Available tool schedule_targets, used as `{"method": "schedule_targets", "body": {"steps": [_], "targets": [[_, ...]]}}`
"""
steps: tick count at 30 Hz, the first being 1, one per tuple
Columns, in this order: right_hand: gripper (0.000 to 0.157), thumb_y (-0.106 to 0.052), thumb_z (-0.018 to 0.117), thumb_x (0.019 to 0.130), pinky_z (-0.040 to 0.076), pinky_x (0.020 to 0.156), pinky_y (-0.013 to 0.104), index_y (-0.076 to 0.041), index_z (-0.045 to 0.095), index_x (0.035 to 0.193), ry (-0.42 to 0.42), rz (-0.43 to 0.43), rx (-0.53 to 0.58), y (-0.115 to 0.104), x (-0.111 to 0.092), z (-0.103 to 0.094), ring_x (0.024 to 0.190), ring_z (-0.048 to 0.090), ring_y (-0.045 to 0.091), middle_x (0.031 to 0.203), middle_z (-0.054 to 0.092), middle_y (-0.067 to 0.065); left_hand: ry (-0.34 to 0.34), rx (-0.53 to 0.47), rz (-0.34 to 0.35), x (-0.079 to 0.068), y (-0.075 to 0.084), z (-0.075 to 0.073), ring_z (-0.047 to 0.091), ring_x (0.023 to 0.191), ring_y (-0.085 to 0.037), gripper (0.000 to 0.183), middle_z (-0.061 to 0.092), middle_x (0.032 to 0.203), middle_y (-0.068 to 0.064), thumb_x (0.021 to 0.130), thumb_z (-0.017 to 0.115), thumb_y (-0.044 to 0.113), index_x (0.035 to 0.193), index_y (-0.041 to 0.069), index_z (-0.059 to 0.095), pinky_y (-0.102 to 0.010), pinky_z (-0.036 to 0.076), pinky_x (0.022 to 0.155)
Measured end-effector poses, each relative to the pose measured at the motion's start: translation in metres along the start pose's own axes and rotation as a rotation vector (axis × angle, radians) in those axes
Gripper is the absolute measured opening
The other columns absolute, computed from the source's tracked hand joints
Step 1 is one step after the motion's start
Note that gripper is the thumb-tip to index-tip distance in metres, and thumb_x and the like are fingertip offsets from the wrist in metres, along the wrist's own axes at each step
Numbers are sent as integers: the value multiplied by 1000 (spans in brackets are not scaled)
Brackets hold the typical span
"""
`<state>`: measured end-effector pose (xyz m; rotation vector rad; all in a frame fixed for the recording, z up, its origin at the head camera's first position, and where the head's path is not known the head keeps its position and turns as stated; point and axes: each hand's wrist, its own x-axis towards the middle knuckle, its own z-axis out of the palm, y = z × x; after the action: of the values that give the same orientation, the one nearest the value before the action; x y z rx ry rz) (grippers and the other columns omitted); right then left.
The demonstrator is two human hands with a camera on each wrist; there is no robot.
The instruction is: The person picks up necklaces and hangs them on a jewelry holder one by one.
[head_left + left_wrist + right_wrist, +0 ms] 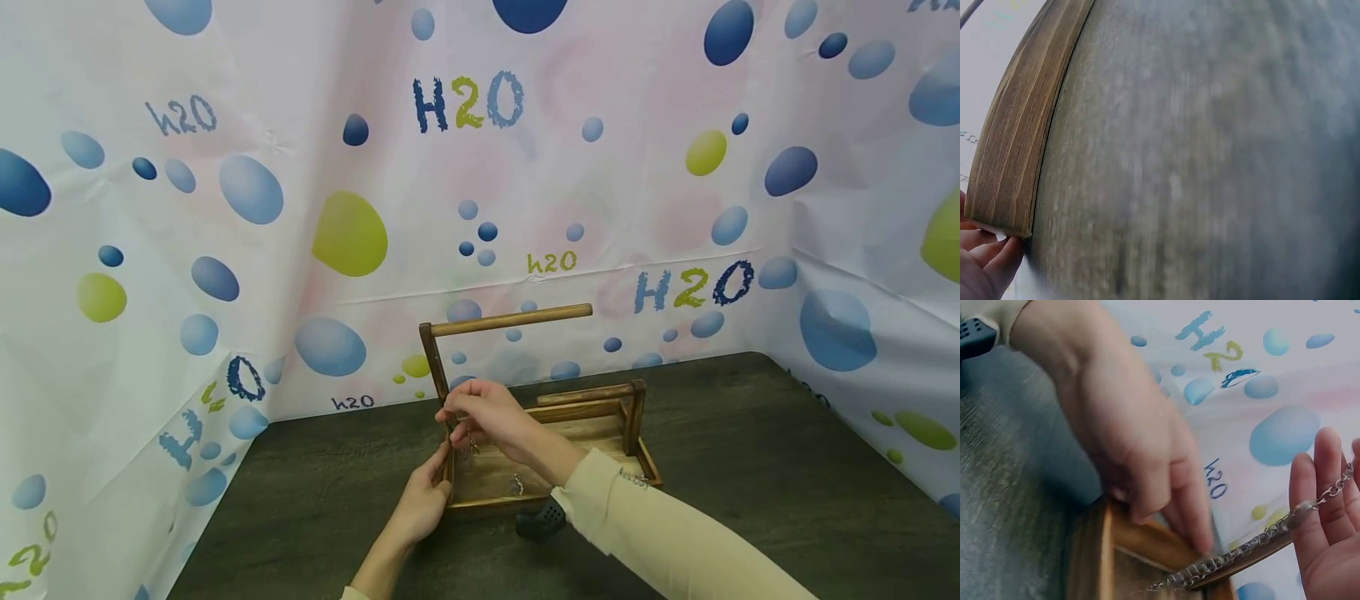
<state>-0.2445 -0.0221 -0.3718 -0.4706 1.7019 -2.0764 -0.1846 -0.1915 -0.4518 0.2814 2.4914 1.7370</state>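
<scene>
A wooden jewelry stand (487,503) has a shallow tray, a tall left post with a long bar, and a shorter right post with its own bar. My left hand (422,502) grips the tray's left end beside the tall post; the left wrist view catches its fingertips at a corner of the wood (1016,137). Above that end, my right hand (491,419) pinches a silvery chain (1254,540), which slopes down from the fingers toward the tray in the right wrist view. On the tray floor lies a small silvery piece of jewelry (518,484).
The dark wood-grain table (315,483) extends to both sides of the stand. Behind it hangs a white curtain (615,183) printed with blue and green drops. A black wrist camera (542,520) hangs under the right sleeve, near the tray's front edge.
</scene>
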Motion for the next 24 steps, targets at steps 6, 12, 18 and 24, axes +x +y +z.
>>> {"method": "schedule_targets", "body": {"steps": [6, 12, 18, 24], "targets": [[27, -10, 56, 100, 58, 63, 28, 6, 57, 122, -2, -15, -34, -19, 1, 2, 65, 67, 12, 103, 73, 10, 10, 1, 20, 0, -1, 1, 20, 144, -49, 66, 18, 157, -37, 89, 40, -12, 151, -18, 18, -61, 24, 113], [27, -8, 55, 100, 58, 63, 28, 6, 57, 123, 2, -34, -53, -31, 3, 2, 64, 67, 12, 105, 72, 11, 7, 7, 28, 1, -2, 1, 20, 144, -50, 66, 17, 156, -38, 89, 39, -12, 151, -19, 18, -61, 23, 113], [26, -7, 54, 100, 59, 63, 30, 8, 57, 122, 2, -62, -59, -46, 5, 4, 62, 66, 12, 106, 72, 14, 11, 14, 27, -1, 0, 2, 16, 145, -49, 67, 17, 157, -37, 88, 39, -13, 151, -18, 19, -61, 18, 115], [23, -7, 55, 100, 59, 63, 31, 7, 58, 118, 18, -79, -76, -58, 8, 4, 62, 67, 13, 111, 71, 20, 8, 19, 25, -2, 1, 2, 14, 146, -50, 67, 16, 158, -36, 88, 39, -14, 151, -18, 18, -61, 16, 115]]}}
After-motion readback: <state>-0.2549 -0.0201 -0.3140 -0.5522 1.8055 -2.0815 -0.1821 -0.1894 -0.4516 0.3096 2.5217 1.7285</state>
